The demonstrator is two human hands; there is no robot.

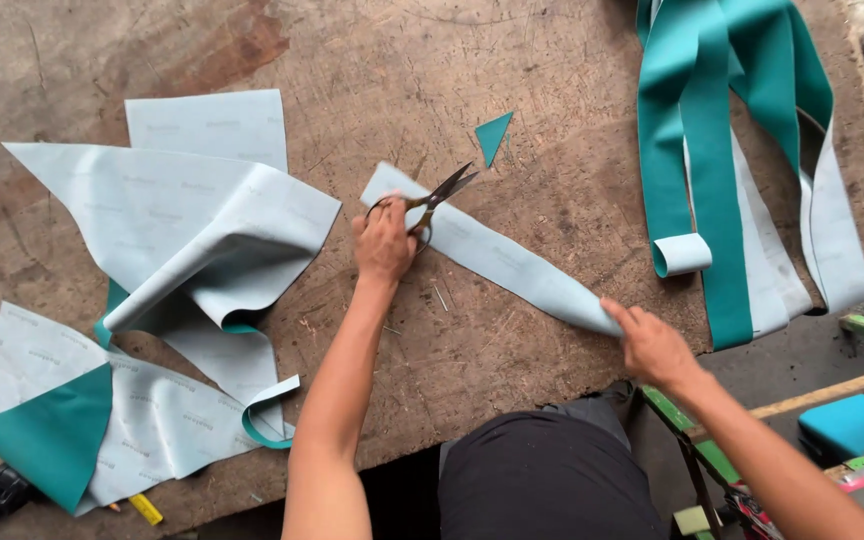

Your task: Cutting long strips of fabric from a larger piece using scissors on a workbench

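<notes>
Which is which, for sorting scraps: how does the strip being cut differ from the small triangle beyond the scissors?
The strip is long, lies pale side up, and both hands touch it; the small triangle is tiny, shows teal, and lies loose, untouched. Both lie flat on the worn table.

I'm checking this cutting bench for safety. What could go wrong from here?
1. The scissors are open over the strip, which the right hand pins only at its far end; the strip may shift and the cut wander.
2. The left hand has fingers in the scissors' loops close to the blades' pivot; a slip might pinch it.
3. Long bands hang over the table edge; they could slide off.
</notes>
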